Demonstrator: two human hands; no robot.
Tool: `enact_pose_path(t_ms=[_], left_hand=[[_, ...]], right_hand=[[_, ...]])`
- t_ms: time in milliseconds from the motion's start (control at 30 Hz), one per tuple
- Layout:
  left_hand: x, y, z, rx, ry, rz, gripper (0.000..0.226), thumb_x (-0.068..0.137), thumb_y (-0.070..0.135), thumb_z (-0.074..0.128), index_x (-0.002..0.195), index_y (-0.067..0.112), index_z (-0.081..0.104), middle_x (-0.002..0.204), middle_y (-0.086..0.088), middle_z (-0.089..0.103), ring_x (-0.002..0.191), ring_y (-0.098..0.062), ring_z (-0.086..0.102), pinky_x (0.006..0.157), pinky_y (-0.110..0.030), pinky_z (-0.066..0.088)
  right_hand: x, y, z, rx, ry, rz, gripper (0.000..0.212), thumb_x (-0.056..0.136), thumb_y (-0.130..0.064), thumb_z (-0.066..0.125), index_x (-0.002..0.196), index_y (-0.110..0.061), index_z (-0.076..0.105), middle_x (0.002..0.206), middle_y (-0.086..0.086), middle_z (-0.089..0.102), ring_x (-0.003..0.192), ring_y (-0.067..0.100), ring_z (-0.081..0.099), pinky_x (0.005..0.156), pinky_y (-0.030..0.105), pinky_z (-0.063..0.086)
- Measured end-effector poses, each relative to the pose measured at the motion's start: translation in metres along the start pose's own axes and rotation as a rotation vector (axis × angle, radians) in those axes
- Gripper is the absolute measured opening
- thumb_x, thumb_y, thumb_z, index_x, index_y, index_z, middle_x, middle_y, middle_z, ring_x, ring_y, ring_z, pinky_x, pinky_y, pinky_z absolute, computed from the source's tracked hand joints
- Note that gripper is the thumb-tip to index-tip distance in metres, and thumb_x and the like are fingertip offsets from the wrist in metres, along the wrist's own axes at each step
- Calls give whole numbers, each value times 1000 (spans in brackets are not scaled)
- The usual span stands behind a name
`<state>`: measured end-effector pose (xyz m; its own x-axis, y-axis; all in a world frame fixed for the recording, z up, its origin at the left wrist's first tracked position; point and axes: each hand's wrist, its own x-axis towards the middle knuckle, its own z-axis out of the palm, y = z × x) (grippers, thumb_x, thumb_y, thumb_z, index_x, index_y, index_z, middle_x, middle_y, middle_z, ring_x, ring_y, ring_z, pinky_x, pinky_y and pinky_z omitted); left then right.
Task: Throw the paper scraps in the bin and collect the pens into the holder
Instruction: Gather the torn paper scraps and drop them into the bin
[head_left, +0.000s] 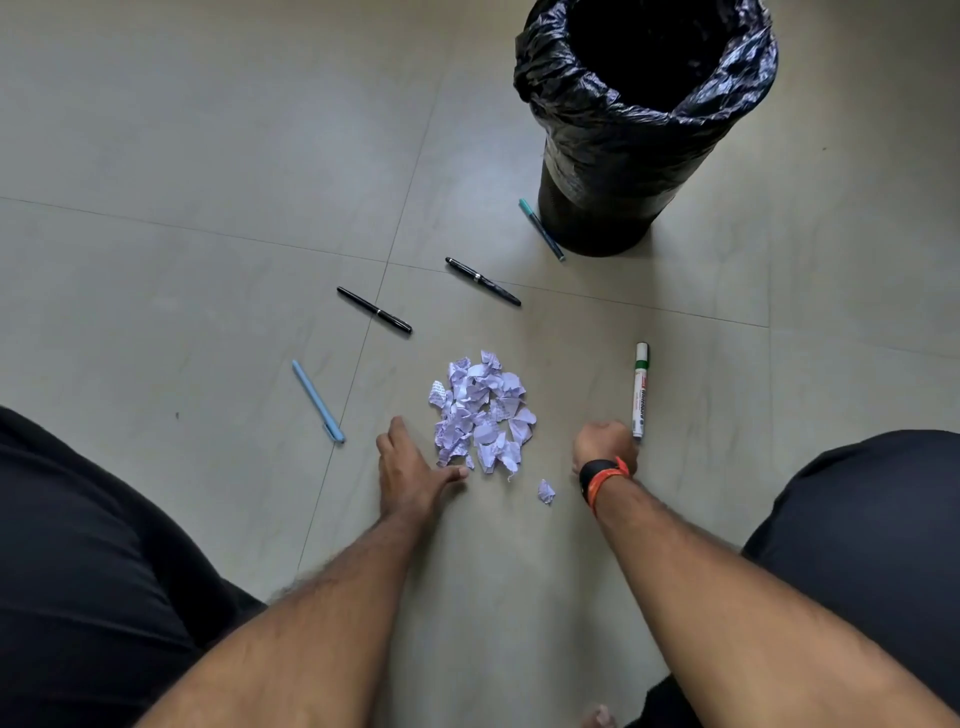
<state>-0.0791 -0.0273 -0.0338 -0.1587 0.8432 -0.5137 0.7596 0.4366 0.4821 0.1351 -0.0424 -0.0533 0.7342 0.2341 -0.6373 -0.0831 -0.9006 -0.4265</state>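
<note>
A pile of white paper scraps (483, 410) lies on the tiled floor in front of me, and one loose scrap (545, 491) sits just below it to the right. My left hand (410, 473) rests flat on the floor left of the pile, fingers straight, thumb touching the pile's lower edge. My right hand (602, 444) is right of the pile with its fingers curled under; nothing shows in it. A white marker with a green cap (640, 389) ends right beside that hand. The bin (571, 104), lined with a black bag, stands at the back right.
Around the pile lie a light blue pen (318, 401) at the left, two black pens (374, 310) (483, 281) behind it, and a teal pen (542, 229) against the bin's base. My knees in dark cloth (78, 545) (857, 519) flank the scene.
</note>
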Motion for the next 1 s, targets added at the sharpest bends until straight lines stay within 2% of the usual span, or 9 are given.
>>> enact_pose_path(t_ms=[167,333,433,567,700,800,867,933,1000], left_hand=[[-3,6,2,110,-83,118,120,49,31,94,142,15,21,129,-8,33,120,-31,43,96,-36,41],[6,18,4,71,-96,134,123,47,34,95,144,14,22,130,-10,37,121,-32,44,96,-38,42],[11,18,1,70,-89,142,130,41,46,94,146,19,23,132,-8,38,126,-29,40,97,-40,43],[16,14,-5,21,27,69,112,58,53,85,147,18,27,137,-10,37,132,-28,34,101,-40,38],[30,24,-8,-2,42,91,97,71,48,79,147,14,29,141,-12,37,134,-30,33,106,-40,34],[37,31,-15,60,-19,192,109,63,48,85,148,14,26,141,-12,34,134,-31,31,108,-40,33],[40,34,-22,153,-101,283,123,53,47,90,150,16,21,143,-12,29,133,-32,30,108,-40,32],[44,37,-30,277,-204,381,138,43,42,95,152,22,13,149,-10,19,134,-33,28,107,-45,35],[48,42,-34,418,-283,456,148,39,35,97,152,32,3,156,-8,3,136,-35,24,103,-51,41]], right_hand=[[-41,-4,4,-145,-94,-94,27,88,-14,47,100,0,67,109,24,67,101,41,64,85,36,50],[-52,-6,9,-55,-7,-137,23,89,-14,43,82,0,61,95,22,68,76,35,51,68,32,42],[-55,9,-6,-67,81,-18,26,91,-19,40,89,-3,61,103,23,66,88,39,57,71,33,39],[-72,25,3,-132,-1,71,35,94,-21,39,107,0,64,114,23,65,106,40,60,81,35,44],[-72,1,24,-73,-114,-80,31,94,-17,39,98,2,63,109,25,66,101,40,61,80,35,45],[-57,-21,20,-69,-61,-221,31,91,-21,39,92,-3,64,101,22,68,96,38,63,76,33,46],[-49,-32,10,-59,-40,-312,25,90,-25,46,99,-9,62,107,16,66,100,35,61,76,32,43],[-43,-40,2,-133,-157,-486,45,82,-36,64,122,-17,53,126,11,56,115,30,54,89,34,44],[-40,-48,-1,-383,-376,-707,98,66,-42,82,147,-28,28,147,12,30,132,31,37,105,41,39]])
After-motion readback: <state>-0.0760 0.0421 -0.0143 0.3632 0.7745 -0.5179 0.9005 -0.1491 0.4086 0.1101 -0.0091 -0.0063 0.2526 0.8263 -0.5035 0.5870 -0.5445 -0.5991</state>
